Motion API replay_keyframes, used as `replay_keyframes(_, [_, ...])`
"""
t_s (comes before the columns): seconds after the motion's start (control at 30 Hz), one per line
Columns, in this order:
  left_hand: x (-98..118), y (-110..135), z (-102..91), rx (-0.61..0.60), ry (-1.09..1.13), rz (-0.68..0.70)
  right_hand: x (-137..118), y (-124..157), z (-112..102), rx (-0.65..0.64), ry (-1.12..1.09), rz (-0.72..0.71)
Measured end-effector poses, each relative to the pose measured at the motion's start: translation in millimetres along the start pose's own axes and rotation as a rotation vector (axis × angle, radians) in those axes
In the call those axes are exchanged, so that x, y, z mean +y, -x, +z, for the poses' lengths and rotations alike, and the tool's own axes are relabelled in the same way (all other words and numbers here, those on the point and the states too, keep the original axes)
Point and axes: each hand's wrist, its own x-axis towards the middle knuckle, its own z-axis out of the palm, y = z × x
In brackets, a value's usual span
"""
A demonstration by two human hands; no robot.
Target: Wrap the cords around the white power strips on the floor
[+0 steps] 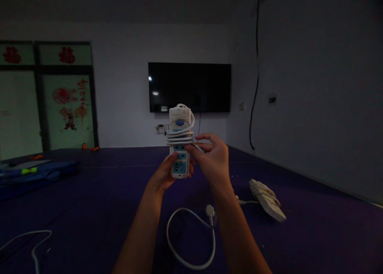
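Both bare forearms (140,228) reached forward; the left grip (163,173) curled closed, while the right grip (214,156) bent its fingers toward the thumb.

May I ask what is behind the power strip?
Fingertips of the left hand, television, wall and purple surface show past the power strip; whatever it covers is hidden.

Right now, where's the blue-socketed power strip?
In the head view, the power strip is held upright just left of centre in the left hand, its top overlapping the television; the right hand is at its wrapped cord.
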Motion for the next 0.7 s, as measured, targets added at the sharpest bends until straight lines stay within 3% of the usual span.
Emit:
replay_keyframes(0.33, [20,4,7.2,0.302,-0.278,0.102,8,-6,-4,0.044,0.207,-0.002])
replay_keyframes(0.53, [16,-2,3.7,0.459,-0.372,0.182,6,-3,-2,-0.02,0.159,-0.003])
replay_keyframes(0.7, [9,-8,-1.3,0.557,-0.561,0.251,6,-1,3,-0.052,0.267,-0.025])
